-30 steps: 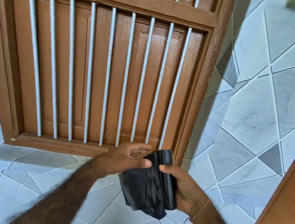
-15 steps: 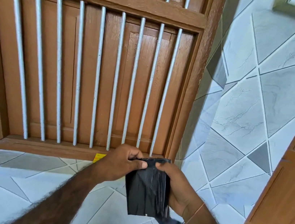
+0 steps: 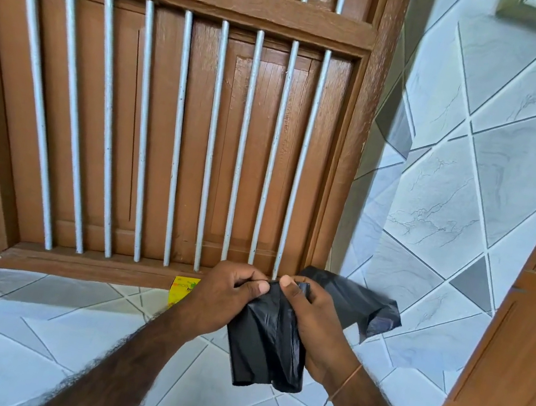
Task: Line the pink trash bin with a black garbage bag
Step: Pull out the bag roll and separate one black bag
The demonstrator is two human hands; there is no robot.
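Observation:
A folded black garbage bag (image 3: pixel 262 343) hangs in front of me, low and right of centre. My left hand (image 3: pixel 226 295) pinches its top edge from the left. My right hand (image 3: pixel 310 322) pinches the same edge from the right, thumb close to the left thumb. A loose flap of the bag sticks out to the right behind my right hand. The pink trash bin is not in view.
A brown wooden window frame with grey metal bars (image 3: pixel 178 142) fills the wall ahead. A small yellow box (image 3: pixel 182 291) sits on the tiled ledge (image 3: pixel 39 301) below it. Grey tiled wall (image 3: pixel 459 202) stands to the right, with a wooden door (image 3: pixel 522 342) at the far right.
The camera has tilted and moved closer. Both hands have come together at the bag's top edge, and a flap of the bag has swung out to the right.

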